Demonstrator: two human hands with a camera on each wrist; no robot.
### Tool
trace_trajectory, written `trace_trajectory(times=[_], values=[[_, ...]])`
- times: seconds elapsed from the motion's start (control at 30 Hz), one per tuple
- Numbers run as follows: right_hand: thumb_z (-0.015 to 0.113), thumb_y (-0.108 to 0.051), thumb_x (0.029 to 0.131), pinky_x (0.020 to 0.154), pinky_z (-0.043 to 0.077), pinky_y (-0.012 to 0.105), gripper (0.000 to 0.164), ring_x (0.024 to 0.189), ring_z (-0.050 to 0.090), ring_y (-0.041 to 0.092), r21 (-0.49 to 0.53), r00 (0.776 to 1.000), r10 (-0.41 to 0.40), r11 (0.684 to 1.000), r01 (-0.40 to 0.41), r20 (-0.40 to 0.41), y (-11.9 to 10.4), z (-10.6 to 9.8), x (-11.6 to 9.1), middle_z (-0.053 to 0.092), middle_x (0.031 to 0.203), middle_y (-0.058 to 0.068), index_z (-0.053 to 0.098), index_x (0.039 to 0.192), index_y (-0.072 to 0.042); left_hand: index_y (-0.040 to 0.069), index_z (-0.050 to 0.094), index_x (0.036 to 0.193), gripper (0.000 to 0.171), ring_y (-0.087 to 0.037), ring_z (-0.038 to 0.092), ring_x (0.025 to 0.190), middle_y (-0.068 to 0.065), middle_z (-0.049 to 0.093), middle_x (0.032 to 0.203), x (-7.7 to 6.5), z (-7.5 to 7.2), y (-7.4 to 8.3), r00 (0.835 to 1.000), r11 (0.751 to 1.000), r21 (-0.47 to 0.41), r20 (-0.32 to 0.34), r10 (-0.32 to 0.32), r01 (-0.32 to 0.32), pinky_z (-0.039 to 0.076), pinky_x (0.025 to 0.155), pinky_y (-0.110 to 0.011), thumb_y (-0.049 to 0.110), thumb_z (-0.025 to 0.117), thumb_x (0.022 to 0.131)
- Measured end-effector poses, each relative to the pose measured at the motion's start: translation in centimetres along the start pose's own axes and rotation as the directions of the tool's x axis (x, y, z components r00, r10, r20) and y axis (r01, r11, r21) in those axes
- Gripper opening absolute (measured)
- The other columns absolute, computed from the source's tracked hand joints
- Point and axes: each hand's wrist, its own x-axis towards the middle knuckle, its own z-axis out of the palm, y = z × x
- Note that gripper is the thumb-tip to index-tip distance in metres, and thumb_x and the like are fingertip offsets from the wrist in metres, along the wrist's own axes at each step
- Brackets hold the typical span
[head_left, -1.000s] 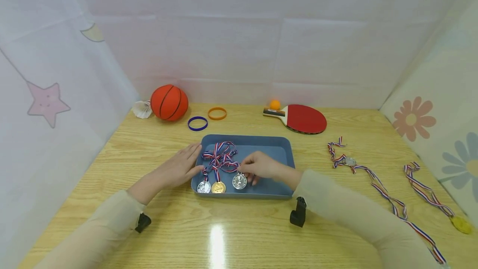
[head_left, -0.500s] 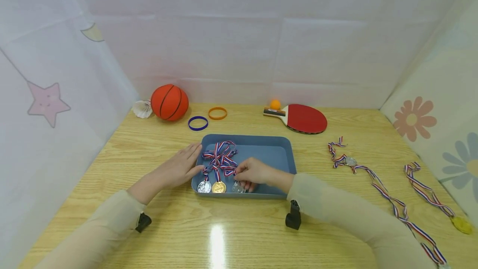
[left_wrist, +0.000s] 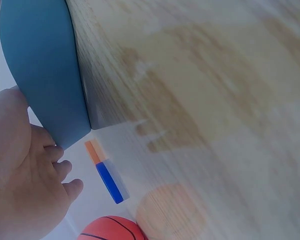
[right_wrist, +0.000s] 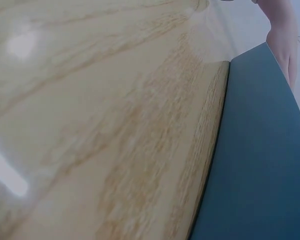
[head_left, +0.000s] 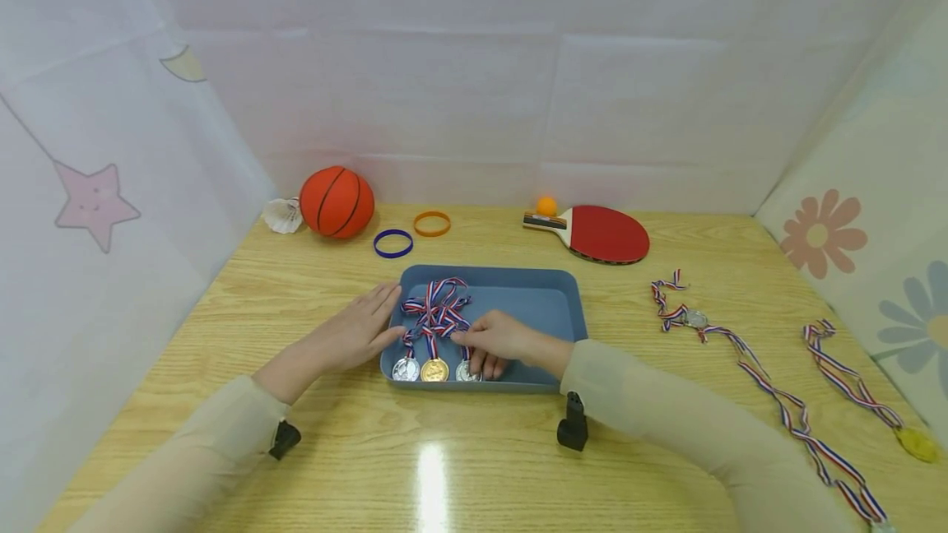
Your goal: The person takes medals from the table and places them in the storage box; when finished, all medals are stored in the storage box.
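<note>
Inside the blue-grey tray (head_left: 529, 290), a silver medal (head_left: 404, 369), a gold medal (head_left: 434, 369) and another silver medal (head_left: 464, 371) lie in a row along the front wall. Their striped ribbons (head_left: 440, 315) are bunched behind them. My right hand (head_left: 498, 342) has curled fingers over the right part of the rightmost silver medal, its thumb at that ribbon. My left hand (head_left: 354, 330) rests with straight fingers against the tray's left side. In the left wrist view, the fingers (left_wrist: 62, 170) lie by the tray's wall (left_wrist: 45, 60).
On the right lie a silver medal (head_left: 694, 319), a long ribbon (head_left: 791, 414) and a gold medal (head_left: 916, 443). Behind the tray are a basketball (head_left: 336, 202), shuttlecock (head_left: 282, 215), blue wristband (head_left: 392, 243), orange wristband (head_left: 432, 224), table tennis bat (head_left: 609, 234) and orange ball (head_left: 546, 206).
My right hand has lowered the silver medal and moved it left, beside the gold one at the front wall. My left hand has stayed in place.
</note>
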Motion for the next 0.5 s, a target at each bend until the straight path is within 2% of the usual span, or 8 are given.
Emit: trace_trajectory(times=[0.23,0.37,0.5], values=[[0.052,-0.035,0.094,0.038,0.047,0.026,0.043,0.041,0.055,0.013,0.045,1.000,0.024,0.999,-0.023,-0.020,-0.21,0.23,0.21,0.065,0.062,0.012,0.067,0.076,0.001,-0.009,0.020,0.142,0.067,-0.039,0.015,0.134,-0.025,0.018,0.147,-0.07,-0.18,0.19,1.000,1.000,0.002,-0.007,0.008,-0.008,0.018,0.106,-0.051,0.038,0.040,0.098],[0.051,-0.030,0.095,0.039,0.048,0.027,0.038,0.042,0.057,0.013,0.080,1.000,0.023,0.997,-0.021,-0.019,-0.06,0.23,0.48,0.066,0.066,0.013,0.067,0.083,0.002,-0.010,0.021,0.141,0.067,-0.039,0.015,0.134,-0.025,0.018,0.147,-0.10,-0.36,0.35,1.000,1.000,0.003,-0.010,0.011,-0.011,0.017,0.106,-0.051,0.038,0.039,0.099],[0.052,-0.027,0.095,0.037,0.046,0.025,0.034,0.040,0.055,0.012,0.082,0.999,0.021,0.996,-0.019,-0.024,-0.03,0.17,0.50,0.067,0.067,0.013,0.065,0.082,0.002,-0.010,0.021,0.141,0.066,-0.040,0.016,0.134,-0.026,0.019,0.146,-0.13,-0.37,0.39,1.000,1.000,0.002,-0.015,0.012,-0.012,0.018,0.106,-0.052,0.037,0.040,0.098]])
